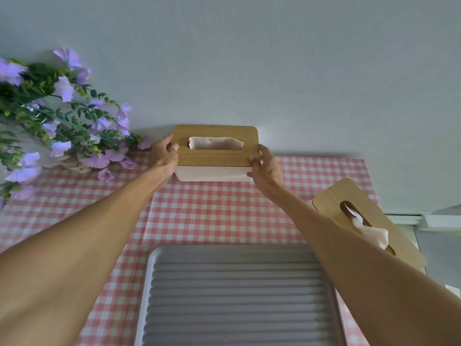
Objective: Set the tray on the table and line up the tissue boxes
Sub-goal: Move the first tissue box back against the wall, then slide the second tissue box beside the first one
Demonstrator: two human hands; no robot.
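A tissue box [215,156] with a wooden lid and white body is at the far edge of the table, close to the wall. My left hand [163,154] grips its left end and my right hand [265,168] grips its right end. A second tissue box [361,216] with the same wooden lid lies at the right, turned at an angle, with a tissue sticking out; my right forearm covers part of it. A grey ribbed tray [234,293] with a pale rim lies flat on the table near me, between my forearms.
The table wears a pink and white checked cloth [199,211]. A basket of purple flowers with green leaves [62,116] stands at the far left, close to my left hand. A pale wall rises behind the table. The table's right edge runs just past the second box.
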